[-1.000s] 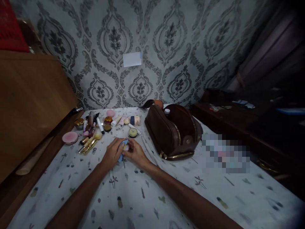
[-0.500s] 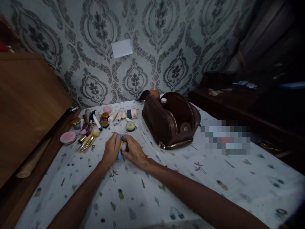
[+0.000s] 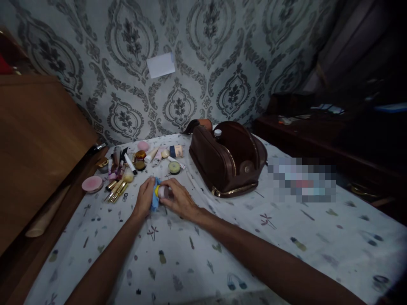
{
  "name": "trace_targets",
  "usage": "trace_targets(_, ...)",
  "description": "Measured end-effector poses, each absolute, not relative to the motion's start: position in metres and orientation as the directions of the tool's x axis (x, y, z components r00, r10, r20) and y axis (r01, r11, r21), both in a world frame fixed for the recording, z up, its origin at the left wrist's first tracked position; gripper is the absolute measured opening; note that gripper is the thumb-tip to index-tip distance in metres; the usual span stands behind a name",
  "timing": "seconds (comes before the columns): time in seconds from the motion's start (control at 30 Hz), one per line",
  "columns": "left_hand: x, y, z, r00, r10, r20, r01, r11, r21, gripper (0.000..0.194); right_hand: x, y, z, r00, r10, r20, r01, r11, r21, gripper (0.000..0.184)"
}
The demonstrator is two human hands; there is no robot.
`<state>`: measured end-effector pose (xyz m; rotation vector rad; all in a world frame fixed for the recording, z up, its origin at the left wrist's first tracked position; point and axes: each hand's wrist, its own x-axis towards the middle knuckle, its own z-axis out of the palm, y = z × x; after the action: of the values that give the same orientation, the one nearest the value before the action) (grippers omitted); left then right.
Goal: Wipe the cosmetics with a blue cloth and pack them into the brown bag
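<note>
My left hand (image 3: 143, 200) is closed on a thin blue cloth (image 3: 155, 201), which lies against one end of a small container (image 3: 163, 192). That container has a yellow band and a pale body or cap; its exact kind is unclear. The fingers of my right hand (image 3: 182, 200) wrap around it from the right. Just beyond my hands, a round jar with a pale green top (image 3: 174, 167) rests on the patterned sheet (image 3: 190, 271). To the right stands a brown cosmetic bag (image 3: 210, 165), unzipped, with a white-capped bottle (image 3: 218, 133) inside.
Left of my hands lie gold lipstick tubes (image 3: 117, 191), a pink round compact (image 3: 92, 184) and several tubes and jars, including an amber jar (image 3: 140, 155). A wooden cabinet (image 3: 41, 148) borders the left side. A blurred patch (image 3: 302, 182) covers something at right.
My hands have drawn slightly apart, and more of the yellow-banded container shows between them. The blue cloth has shifted a little left with my left hand.
</note>
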<state>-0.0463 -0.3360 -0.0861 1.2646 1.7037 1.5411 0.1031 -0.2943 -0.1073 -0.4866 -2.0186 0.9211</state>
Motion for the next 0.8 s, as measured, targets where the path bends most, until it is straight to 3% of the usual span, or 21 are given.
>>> trace_targets(0.17, -0.044, -0.338, -0.084, -0.436, 0.871, 0.228, 0.291, -0.103, 0.951, 0.037, 0.104, -0.294, -0.104, -0.554, 0.672, 0.491, -0.045, 0.565, -0.824, 0.034)
trace_targets(0.37, -0.039, -0.345, -0.080, -0.398, 0.875, 0.276, 0.359, -0.128, 0.924, 0.033, 0.103, -0.293, -0.102, -0.551, 0.788, 0.274, -0.017, 0.318, -0.948, 0.033)
trace_targets(0.47, -0.036, -0.349, -0.076, -0.359, 0.869, 0.341, 0.475, -0.144, 0.868, 0.032, 0.100, -0.291, -0.104, -0.572, 0.806, 0.151, -0.049, 0.150, -0.987, 0.036)
trace_targets(0.67, -0.031, -0.355, -0.070, -0.222, 0.845, 0.486, 0.668, -0.231, 0.707, 0.027, 0.096, -0.284, -0.102, -0.619, 0.784, -0.040, -0.081, -0.114, -0.990, 0.043)
trace_targets(0.8, -0.031, -0.355, -0.070, -0.267, 0.855, 0.444, 0.590, -0.219, 0.777, 0.029, 0.098, -0.285, -0.098, -0.652, 0.757, -0.039, -0.132, -0.164, -0.978, 0.049)
